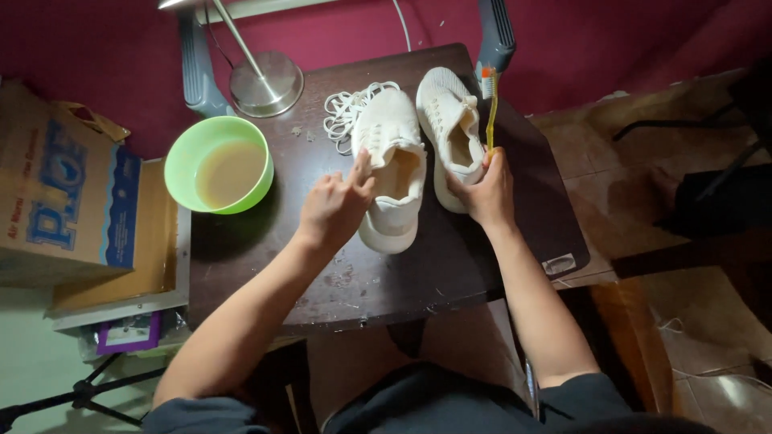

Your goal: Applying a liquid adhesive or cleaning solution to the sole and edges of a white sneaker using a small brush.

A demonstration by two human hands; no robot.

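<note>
A brown cardboard box (pixel 60 189) stands at the left edge, beside the dark table (pixel 450 265), its side printed with a blue panel and large blue lettering. Below it lies a small purple-framed card or packet (pixel 129 333), too blurred to identify. A pale rectangular sticker (pixel 559 264) sits on the table's right corner.

Probably a home room: small dark table (pixel 450 265), lamp base (pixel 266 83), cardboard box (pixel 60 189), tiled floor (pixel 627 153).
</note>
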